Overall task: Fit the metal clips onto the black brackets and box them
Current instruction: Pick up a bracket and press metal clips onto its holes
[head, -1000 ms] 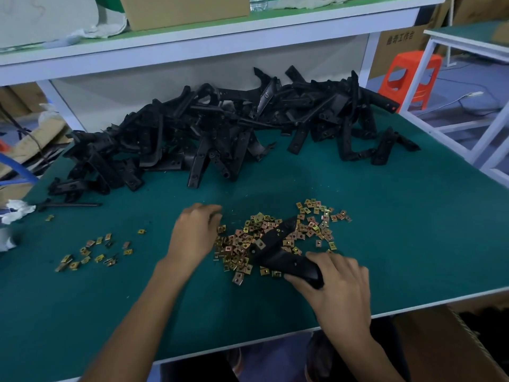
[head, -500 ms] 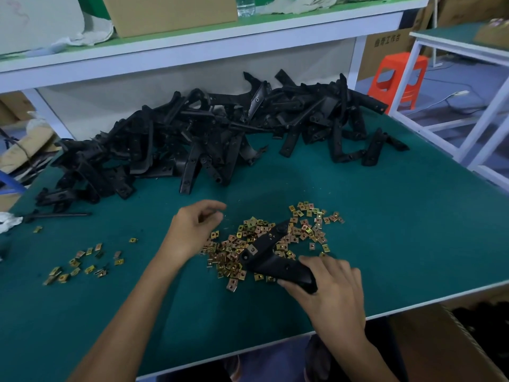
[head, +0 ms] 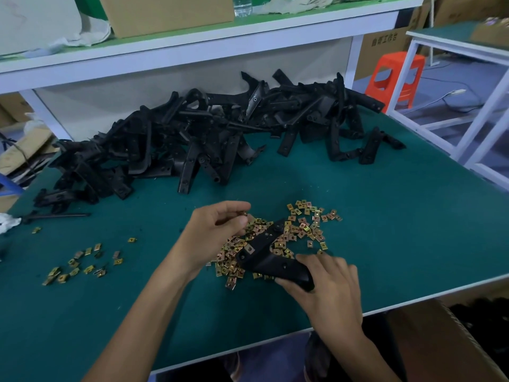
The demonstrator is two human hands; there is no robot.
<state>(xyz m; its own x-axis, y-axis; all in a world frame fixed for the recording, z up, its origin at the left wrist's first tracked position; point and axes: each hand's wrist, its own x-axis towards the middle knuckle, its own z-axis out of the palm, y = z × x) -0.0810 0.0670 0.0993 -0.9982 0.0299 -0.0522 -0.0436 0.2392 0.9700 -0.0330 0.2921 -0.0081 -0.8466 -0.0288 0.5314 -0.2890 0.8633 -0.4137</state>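
Two hands at lower centre, apart. Grips with the right hand (head: pixel 330 285) the near end of a black bracket (head: pixel 264 252), steadying it across the clip heap (head: pixel 303 230), probably to keep clips within reach. Curls the left hand (head: pixel 217 232) over the heap's left edge, thumb toward forefinger; cannot tell whether pinching a clip. Further out, bracket pile (head: pixel 192 139) mid-frame on the tabletop (head: pixel 385 216); carton (head: pixel 440 334) lower right, likely for boxing.

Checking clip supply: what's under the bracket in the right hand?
Metal clips lie under the bracket's far end; the right hand covers its near end, hiding whatever is beneath.
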